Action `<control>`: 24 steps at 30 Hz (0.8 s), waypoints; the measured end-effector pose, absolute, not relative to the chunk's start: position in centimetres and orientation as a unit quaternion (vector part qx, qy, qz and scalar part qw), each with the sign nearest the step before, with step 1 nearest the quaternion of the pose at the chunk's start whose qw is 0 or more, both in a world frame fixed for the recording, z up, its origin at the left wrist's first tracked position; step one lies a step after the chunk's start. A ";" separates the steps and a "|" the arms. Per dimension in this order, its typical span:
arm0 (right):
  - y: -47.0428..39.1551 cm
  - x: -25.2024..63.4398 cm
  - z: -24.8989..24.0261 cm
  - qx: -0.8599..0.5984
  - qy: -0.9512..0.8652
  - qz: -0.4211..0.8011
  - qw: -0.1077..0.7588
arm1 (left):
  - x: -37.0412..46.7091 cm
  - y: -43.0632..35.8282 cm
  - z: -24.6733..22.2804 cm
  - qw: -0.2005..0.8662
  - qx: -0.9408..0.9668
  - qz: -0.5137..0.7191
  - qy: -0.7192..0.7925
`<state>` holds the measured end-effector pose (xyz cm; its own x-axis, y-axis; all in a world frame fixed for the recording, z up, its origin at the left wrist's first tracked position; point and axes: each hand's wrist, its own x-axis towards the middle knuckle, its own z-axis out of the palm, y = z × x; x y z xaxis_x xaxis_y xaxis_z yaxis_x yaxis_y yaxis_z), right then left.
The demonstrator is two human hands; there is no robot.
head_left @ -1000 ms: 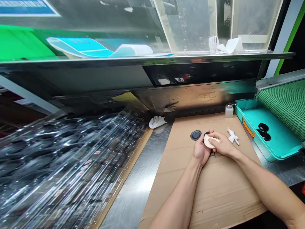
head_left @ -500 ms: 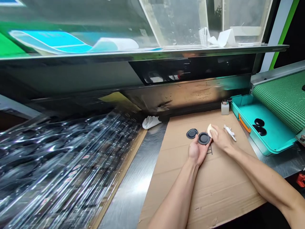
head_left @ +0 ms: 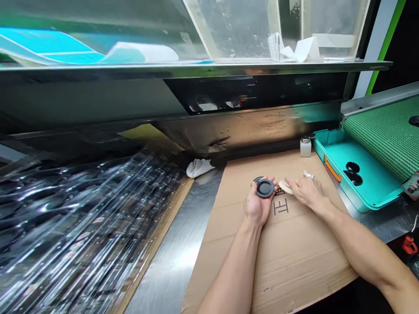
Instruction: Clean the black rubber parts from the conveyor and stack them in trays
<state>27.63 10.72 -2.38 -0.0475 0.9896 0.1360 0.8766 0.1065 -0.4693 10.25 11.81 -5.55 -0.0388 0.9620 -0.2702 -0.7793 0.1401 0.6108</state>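
Observation:
My left hand [head_left: 257,205] holds a round dark grey disc-shaped part [head_left: 265,188] on its fingers, with the thumb at its edge. Behind it, a second dark disc [head_left: 257,179] shows only its rim. Pinched in my right hand [head_left: 306,190] is a flat, cream-coloured round pad [head_left: 286,187], a short way right of the disc and apart from it. Under both hands lies a cardboard sheet [head_left: 262,261] with dark marker strokes. A crumpled white cloth or tissue [head_left: 308,174] sits just behind my right hand, partly hidden by it.
A teal tray [head_left: 363,205] with several black round parts stands at right, beside a green conveyor belt [head_left: 386,126]. A small white bottle [head_left: 305,147] is at the cardboard's back edge. Stacked clear plastic trays [head_left: 88,231] fill the left; a white glove [head_left: 199,168] lies behind. A metal shelf [head_left: 196,69] overhangs.
My left hand and its disc have shifted left, now covering most of the second disc. My right hand with the pad has moved away from the held disc, uncovering more marker strokes.

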 end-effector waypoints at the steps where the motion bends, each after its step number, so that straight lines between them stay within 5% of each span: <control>1: 10.8 28.1 -2.1 -0.669 -0.705 0.098 0.211 | 9.8 11.8 -5.4 0.673 0.144 0.646 0.330; 7: 12.6 31.0 -2.2 -0.705 -0.692 0.023 0.155 | 9.5 10.8 -4.0 0.729 0.153 0.605 0.282; 14: 11.8 28.6 -2.2 -0.486 -0.793 0.142 0.337 | 11.3 10.4 -4.5 0.770 0.195 0.505 0.337; 24: 10.0 26.1 -2.4 -0.535 -0.810 0.079 0.227 | 13.3 10.0 -6.5 0.620 0.320 0.552 0.456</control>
